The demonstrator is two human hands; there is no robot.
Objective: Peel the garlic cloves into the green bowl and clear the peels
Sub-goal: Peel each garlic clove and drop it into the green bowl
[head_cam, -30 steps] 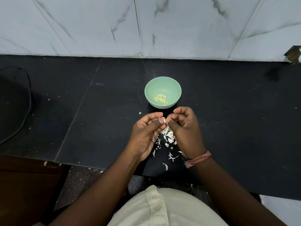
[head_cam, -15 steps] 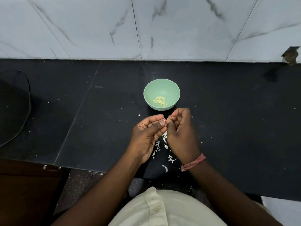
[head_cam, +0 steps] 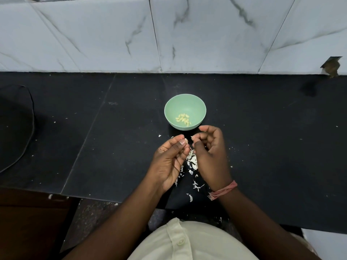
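Observation:
A green bowl (head_cam: 195, 102) stands on the black counter (head_cam: 262, 147), with several peeled garlic cloves (head_cam: 183, 119) at its bottom. Just in front of it, my left hand (head_cam: 169, 162) pinches a small garlic clove (head_cam: 186, 141) between thumb and fingertips. My right hand (head_cam: 211, 156) is a finger's width to the right, its fingers curled, pinching a bit of white peel (head_cam: 192, 136). A pile of white garlic peels (head_cam: 192, 160) lies on the counter under and between the hands.
A dark round object (head_cam: 15, 124) sits at the counter's left end. Marble wall tiles (head_cam: 169, 34) rise behind the counter. Peel flecks are scattered around the bowl and by the counter's front edge (head_cam: 131, 200).
My hands have drawn slightly apart; before, their fingertips met on the clove. My right hand now holds a bit of peel away from it.

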